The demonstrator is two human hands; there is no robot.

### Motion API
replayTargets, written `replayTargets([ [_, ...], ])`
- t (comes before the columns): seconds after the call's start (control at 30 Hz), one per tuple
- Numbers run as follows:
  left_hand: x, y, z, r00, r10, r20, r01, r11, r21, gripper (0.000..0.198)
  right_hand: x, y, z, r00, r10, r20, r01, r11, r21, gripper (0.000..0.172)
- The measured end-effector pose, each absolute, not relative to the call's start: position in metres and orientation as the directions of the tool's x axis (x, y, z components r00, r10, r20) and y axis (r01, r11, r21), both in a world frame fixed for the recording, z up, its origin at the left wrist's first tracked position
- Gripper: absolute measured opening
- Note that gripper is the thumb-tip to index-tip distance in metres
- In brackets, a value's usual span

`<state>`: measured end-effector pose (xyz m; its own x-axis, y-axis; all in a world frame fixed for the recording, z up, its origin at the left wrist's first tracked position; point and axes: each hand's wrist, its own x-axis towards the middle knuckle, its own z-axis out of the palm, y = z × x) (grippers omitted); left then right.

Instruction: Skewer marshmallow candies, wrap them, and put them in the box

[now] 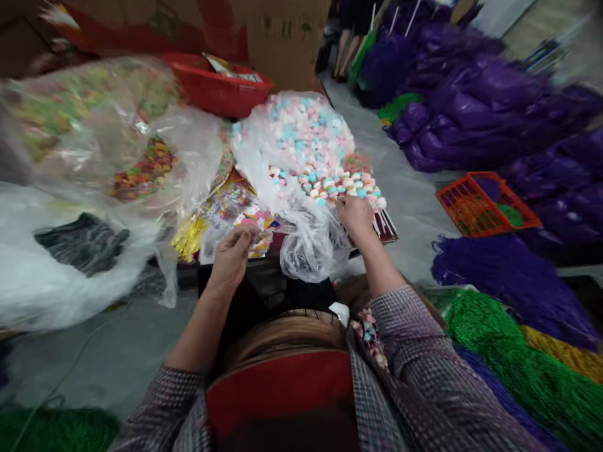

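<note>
My left hand [234, 250] is closed in a pinch at the table's near edge. Whatever it pinches is too blurred to name. Just past it lie small printed packets [257, 220] in pink, white and yellow, with a bundle of gold foil strips [188, 238] to their left. My right hand [355, 216] is closed at the near edge of a spread of pink, white and blue marshmallows [358, 184]; its fingertips are hidden. White sticks [385, 225] lie beside it on the right. Between the hands, a crumpled clear bag [311, 248] hangs over the edge, its far part full of marshmallows.
Large clear bags of colourful candies [146, 166] fill the left, with a red basket [217, 85] behind. On the right are an orange crate [485, 204], piled purple bags [480, 107] and green netting [490, 326]. A person's legs [346, 53] show at the back.
</note>
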<state>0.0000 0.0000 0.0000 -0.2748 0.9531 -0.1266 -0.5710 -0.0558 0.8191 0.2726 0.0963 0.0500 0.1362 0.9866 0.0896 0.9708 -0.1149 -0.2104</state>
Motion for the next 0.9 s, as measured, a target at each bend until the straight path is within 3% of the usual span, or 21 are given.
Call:
replayTargets([
  [0.13, -0.005, 0.001, -0.002, -0.285, 0.943, -0.169, -0.592, -0.035, 0.805, 0.046, 0.281, 0.078, 0.047, 0.086, 0.966, 0.245, 0.894, 0.034, -0.447, 0.027],
  [0.23, -0.009, 0.004, -0.002, -0.301, 0.938, -0.172, -0.599, -0.045, 0.799, 0.046, 0.282, 0.057, 0.047, 0.036, 0.943, 0.33, 0.741, 0.197, -0.642, 0.022],
  [0.4, -0.017, 0.006, -0.003, -0.308, 0.945, -0.108, -0.559, -0.088, 0.824, 0.044, 0.279, 0.022, 0.056, -0.005, 0.926, 0.377, 0.557, 0.315, -0.768, 0.017],
  [0.67, -0.022, 0.001, 0.0, -0.208, 0.975, 0.08, -0.408, -0.161, 0.899, 0.038, 0.277, -0.002, 0.071, -0.091, 0.928, 0.362, 0.483, 0.359, -0.799, 0.01],
  [0.9, -0.027, -0.003, 0.008, -0.127, 0.974, 0.186, -0.305, -0.216, 0.927, 0.027, 0.281, -0.005, 0.085, -0.245, 0.835, 0.492, 0.591, 0.531, -0.607, 0.01],
])
